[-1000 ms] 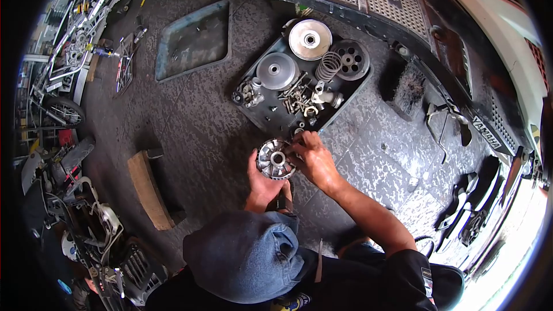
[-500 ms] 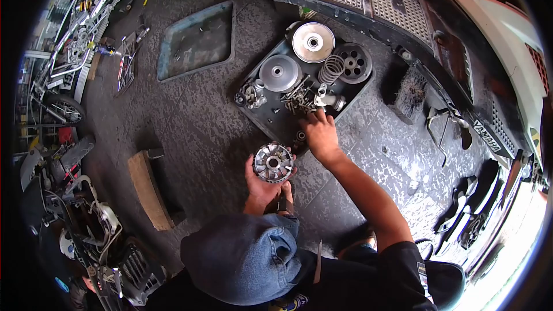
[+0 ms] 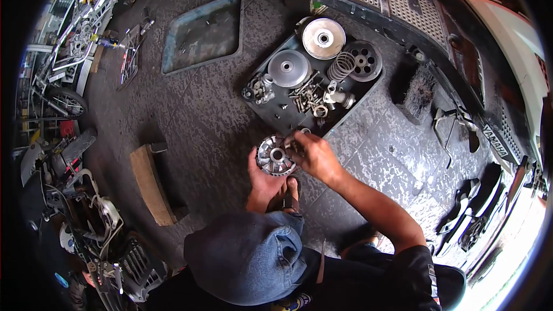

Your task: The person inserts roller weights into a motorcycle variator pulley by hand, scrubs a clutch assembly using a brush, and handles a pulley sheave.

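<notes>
Left fingers [image 3: 252, 160] curve around the metal disc [image 3: 272, 157].

Left hand [image 3: 266, 186] cupped; right hand [image 3: 317, 156] just beside it, fingers [image 3: 302, 140] bent inward

A moment ago the right hand [image 3: 313, 154] was reaching into the tray [image 3: 271, 110]; now it's back beside the left hand [image 3: 265, 183], at the edge of the ribbed disc [image 3: 275, 155], perhaps pinching something I can't quite see.
</notes>
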The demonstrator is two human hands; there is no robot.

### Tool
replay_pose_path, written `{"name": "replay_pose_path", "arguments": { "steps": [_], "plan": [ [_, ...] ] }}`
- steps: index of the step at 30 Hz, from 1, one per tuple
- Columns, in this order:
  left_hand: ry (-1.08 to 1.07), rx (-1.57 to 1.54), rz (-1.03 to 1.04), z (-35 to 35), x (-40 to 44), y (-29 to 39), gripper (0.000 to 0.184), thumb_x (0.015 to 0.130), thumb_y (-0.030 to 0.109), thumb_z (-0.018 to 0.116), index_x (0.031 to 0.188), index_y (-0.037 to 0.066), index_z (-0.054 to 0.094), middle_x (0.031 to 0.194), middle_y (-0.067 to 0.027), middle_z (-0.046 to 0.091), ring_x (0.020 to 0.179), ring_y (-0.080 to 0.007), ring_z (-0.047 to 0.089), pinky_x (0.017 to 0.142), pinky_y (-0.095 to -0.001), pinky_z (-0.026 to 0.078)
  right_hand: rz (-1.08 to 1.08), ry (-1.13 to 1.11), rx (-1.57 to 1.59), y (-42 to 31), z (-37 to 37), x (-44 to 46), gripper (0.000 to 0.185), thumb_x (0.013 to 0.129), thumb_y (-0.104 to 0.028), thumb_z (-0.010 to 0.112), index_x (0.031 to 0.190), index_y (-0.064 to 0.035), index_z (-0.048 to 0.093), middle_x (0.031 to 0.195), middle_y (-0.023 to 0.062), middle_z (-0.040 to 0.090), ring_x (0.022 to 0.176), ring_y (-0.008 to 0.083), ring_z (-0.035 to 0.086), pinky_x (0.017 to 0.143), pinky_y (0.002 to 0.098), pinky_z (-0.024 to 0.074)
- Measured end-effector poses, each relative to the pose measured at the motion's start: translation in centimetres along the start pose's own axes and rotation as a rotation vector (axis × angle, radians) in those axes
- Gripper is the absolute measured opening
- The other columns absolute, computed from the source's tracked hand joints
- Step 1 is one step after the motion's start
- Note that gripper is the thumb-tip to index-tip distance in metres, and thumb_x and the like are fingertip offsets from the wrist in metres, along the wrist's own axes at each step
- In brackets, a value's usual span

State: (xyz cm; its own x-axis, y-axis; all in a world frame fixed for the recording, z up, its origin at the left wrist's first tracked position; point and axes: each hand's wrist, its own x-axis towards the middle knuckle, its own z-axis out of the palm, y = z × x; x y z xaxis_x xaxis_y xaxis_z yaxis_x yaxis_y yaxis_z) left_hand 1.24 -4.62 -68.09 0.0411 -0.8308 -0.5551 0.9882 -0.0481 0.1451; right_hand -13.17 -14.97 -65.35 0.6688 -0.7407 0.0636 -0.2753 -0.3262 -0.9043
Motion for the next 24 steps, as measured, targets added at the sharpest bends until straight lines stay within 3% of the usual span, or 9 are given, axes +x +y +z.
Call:
{"name": "replay_pose_path", "arguments": {
  "steps": [1, 4, 5, 8, 11, 17, 24],
  "plan": [
    [-0.006, 0.021, 0.011, 0.2, 0.0, 0.0, 0.06, 0.092, 0.051, 0.031, 0.128, 0.008, 0.052, 0.126, -0.0109, 0.057, 0.118, -0.0294, 0.052, 0.098, -0.0496, 0.041, -0.014, -0.011, -0.025, 0.0, 0.5, -0.3, 0.03, 0.077, -0.015, 0.07, 0.102, -0.0058, 0.056, 0.089, 0.0176, 0.062, 0.083, 0.0379, 0.062, 0.072, 0.0434, 0.052],
    [-0.015, 0.037, 0.022, 0.1, 0.1, 0.2, 0.058, 0.092, 0.051, 0.031, 0.13, 0.011, 0.052, 0.127, -0.0096, 0.056, 0.12, -0.0292, 0.051, 0.1, -0.0489, 0.039, -0.006, -0.115, -0.104, -1.0, 0.4, -1.3, 0.032, 0.076, -0.014, 0.068, 0.106, -0.0067, 0.057, 0.092, 0.0175, 0.061, 0.083, 0.038, 0.062, 0.074, 0.0432, 0.0521],
    [0.048, 0.031, 0.036, 0.1, 0.2, 0.2, 0.059, 0.092, 0.051, 0.03, 0.129, 0.011, 0.052, 0.127, -0.0096, 0.057, 0.119, -0.0297, 0.051, 0.1, -0.0484, 0.039, -0.083, -0.135, -0.156, -0.2, 1.0, -1.7, 0.033, 0.075, -0.012, 0.066, 0.107, -0.0089, 0.059, 0.099, 0.0129, 0.06, 0.093, 0.0335, 0.06, 0.077, 0.041, 0.0526],
    [0.018, 0.068, 0.027, 0.5, -0.1, 0.2, 0.06, 0.092, 0.051, 0.03, 0.129, 0.011, 0.053, 0.127, -0.0101, 0.057, 0.119, -0.0298, 0.051, 0.1, -0.0487, 0.039, -0.204, -0.162, -0.305, -1.1, 0.4, -1.7, 0.034, 0.072, -0.011, 0.065, 0.105, -0.0115, 0.062, 0.105, 0.006, 0.058, 0.105, 0.0277, 0.054, 0.079, 0.0372, 0.0534],
    [0.047, 0.049, 0.022, -0.1, -0.3, 0.1, 0.061, 0.091, 0.053, 0.031, 0.128, 0.011, 0.053, 0.127, -0.0106, 0.056, 0.119, -0.0297, 0.05, 0.099, -0.0489, 0.04, -0.159, -0.228, -0.362, -1.6, 0.7, -1.8, 0.033, 0.07, -0.011, 0.064, 0.103, -0.013, 0.064, 0.108, 0.0008, 0.056, 0.11, 0.0246, 0.05, 0.079, 0.0339, 0.054],
    [0.167, 0.005, 0.042, -0.4, -0.9, -0.1, 0.062, 0.089, 0.055, 0.034, 0.124, 0.008, 0.056, 0.123, -0.0127, 0.059, 0.115, -0.0293, 0.053, 0.098, -0.0449, 0.041, -0.114, -0.278, -0.402, -2.8, 0.9, -2.0, 0.032, 0.071, -0.009, 0.062, 0.103, -0.0141, 0.064, 0.104, 0.0013, 0.058, 0.108, 0.0242, 0.052, 0.077, 0.033, 0.0545],
    [0.096, 0.017, 0.053, -0.9, -0.5, -0.2, 0.065, 0.089, 0.056, 0.033, 0.126, 0.007, 0.053, 0.124, -0.0134, 0.058, 0.116, -0.0297, 0.053, 0.099, -0.0451, 0.04, -0.018, -0.303, -0.339, -2.5, 1.8, -2.0, 0.029, 0.073, -0.01, 0.06, 0.102, -0.0137, 0.063, 0.102, 0.0011, 0.06, 0.106, 0.0243, 0.053, 0.074, 0.0345, 0.0547]
  ]
}}
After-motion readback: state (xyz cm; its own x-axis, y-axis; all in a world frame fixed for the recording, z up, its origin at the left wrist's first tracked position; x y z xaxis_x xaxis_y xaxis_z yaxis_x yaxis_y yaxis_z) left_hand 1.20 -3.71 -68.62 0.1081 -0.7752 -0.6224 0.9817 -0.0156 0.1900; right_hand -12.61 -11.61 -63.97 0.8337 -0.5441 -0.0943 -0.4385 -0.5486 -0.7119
